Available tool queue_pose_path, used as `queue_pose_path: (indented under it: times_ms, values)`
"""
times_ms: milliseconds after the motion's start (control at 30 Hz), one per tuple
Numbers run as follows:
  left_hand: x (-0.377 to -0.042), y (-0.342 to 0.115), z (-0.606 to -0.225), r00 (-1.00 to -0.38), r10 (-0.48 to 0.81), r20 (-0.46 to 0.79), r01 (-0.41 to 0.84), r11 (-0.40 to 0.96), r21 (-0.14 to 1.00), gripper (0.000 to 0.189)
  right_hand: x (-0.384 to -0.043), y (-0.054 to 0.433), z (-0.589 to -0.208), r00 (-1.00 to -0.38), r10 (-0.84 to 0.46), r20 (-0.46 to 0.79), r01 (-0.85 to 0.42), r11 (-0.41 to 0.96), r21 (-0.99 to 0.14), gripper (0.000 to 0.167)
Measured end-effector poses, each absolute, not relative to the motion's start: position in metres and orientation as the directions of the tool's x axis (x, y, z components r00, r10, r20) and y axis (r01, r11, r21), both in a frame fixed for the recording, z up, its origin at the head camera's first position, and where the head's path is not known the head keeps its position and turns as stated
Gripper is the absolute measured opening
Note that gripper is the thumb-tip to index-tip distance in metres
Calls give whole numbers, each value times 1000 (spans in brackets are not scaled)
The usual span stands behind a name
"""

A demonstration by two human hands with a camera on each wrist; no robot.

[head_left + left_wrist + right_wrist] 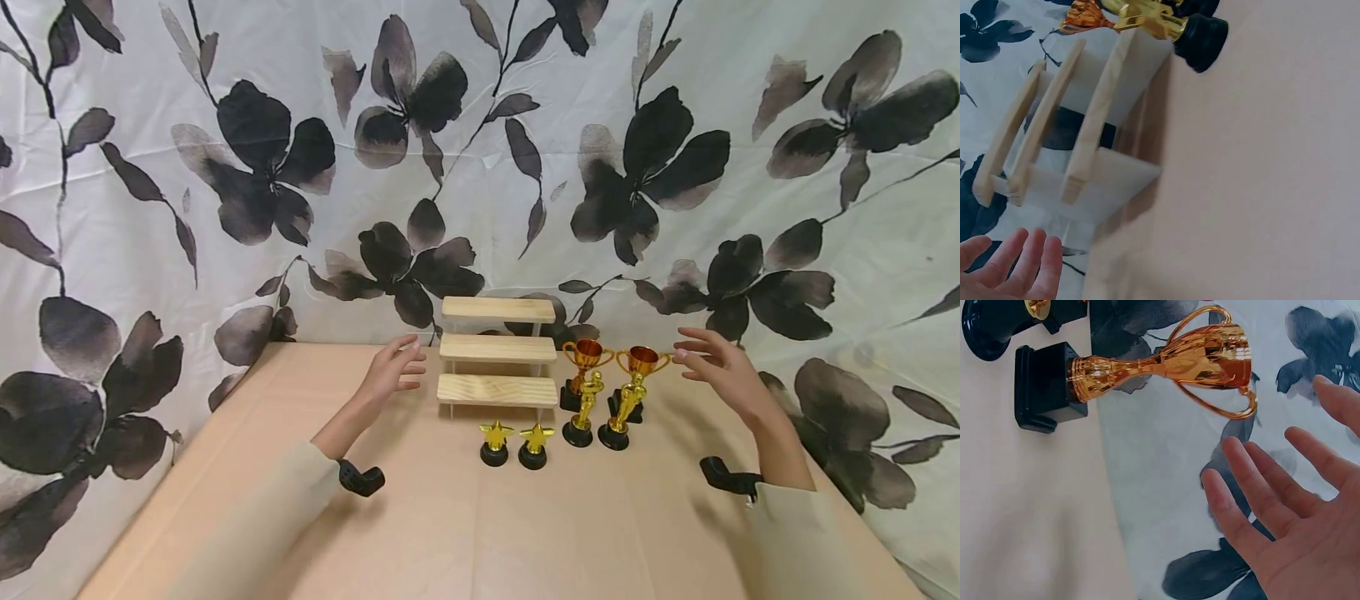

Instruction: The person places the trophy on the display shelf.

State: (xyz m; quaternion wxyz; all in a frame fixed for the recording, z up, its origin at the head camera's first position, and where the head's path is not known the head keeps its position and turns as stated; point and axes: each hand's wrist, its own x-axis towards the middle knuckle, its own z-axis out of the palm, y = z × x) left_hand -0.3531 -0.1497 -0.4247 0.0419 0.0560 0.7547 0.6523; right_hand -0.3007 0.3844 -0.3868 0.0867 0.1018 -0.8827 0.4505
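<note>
My left hand (392, 368) is held just left of a three-step wooden display stand (498, 348), fingers extended and holding nothing. In the left wrist view its fingers (1049, 269) point toward the ends of the wooden shelves. On the other side, my right hand (716, 372) hovers beside the right-hand cup trophy (642, 361), fingers spread. The right wrist view shows that trophy's golden cup (1210, 357) with two looped handles and a black base, apart from the open fingers. Another cup trophy (586, 354) stands between it and the stand.
Two golden figure trophies (583, 408) stand in front of the cups. Two small star trophies (494, 437) on round black bases stand before the stand. A pale cloth covers the table (480, 533). Behind hangs a white curtain (517, 208) with dark flowers.
</note>
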Motion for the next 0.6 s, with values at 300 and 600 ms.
queue_pose_path:
  times_ms: [300, 600]
  values:
    - [-345, -132, -463, -993, 110, -29, -19, 96, 995, 55, -302, 392, -412, -928, -198, 315, -369, 388, -845, 50]
    - [-340, -120, -483, -985, 153, -85, -83, 23, 996, 60, -308, 385, -433, -953, -247, 175, -270, 426, -864, 66]
